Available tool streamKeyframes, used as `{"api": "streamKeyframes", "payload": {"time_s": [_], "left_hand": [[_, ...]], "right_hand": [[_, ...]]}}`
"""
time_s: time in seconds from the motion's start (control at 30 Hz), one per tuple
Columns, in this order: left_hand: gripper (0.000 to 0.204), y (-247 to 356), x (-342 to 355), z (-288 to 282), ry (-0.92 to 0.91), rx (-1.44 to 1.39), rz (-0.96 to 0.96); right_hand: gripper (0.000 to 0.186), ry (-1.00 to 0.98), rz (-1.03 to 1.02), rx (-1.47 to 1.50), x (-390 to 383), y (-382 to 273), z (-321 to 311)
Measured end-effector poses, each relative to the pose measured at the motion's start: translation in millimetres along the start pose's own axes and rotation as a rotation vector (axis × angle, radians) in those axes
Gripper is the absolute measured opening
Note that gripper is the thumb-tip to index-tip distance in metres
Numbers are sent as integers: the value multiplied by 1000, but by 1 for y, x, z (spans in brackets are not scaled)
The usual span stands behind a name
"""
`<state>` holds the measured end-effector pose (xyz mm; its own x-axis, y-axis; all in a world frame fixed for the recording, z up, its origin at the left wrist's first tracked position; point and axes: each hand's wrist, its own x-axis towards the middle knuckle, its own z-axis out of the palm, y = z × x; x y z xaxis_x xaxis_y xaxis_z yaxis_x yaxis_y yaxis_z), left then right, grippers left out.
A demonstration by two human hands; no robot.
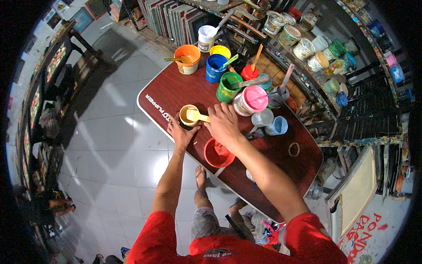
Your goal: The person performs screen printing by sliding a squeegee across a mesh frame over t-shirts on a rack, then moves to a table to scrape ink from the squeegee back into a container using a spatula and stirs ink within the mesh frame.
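Near the left edge of a dark red tabletop stands a small cup, orange-tan at the rim. The fingers of my left hand curve round its near side and steady it. My right hand grips the handle of a pale yellow scoop-like spatula, whose broad end is inside the cup. What the cup contains is mostly hidden by that blade. Just below my right hand sits a red bowl with red paint in it. A pink paint tub stands right beside my right hand.
Behind my hands are an orange bucket, a blue tub and a green tub with stirring sticks. A light blue cup and a tape-like ring lie rightward. Shelves with several paint pots line the back right.
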<state>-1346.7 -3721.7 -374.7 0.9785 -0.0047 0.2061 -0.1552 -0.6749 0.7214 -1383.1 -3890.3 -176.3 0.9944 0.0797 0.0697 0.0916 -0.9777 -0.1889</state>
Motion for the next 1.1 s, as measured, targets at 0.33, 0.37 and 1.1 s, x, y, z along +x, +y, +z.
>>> {"api": "streamKeyframes", "payload": {"time_s": [0.33,0.37,1.1], "left_hand": [[142,-2,38,-14,-15,-73,107],[140,9,42,-30,-55,-127,79],[77,458,-288,-96,-248,-566,637]], "right_hand": [[29,-463,251,89,52,9,64],[28,-461,250,94,49,3,36],[49,260,428,-237,-556,79,-280]]}}
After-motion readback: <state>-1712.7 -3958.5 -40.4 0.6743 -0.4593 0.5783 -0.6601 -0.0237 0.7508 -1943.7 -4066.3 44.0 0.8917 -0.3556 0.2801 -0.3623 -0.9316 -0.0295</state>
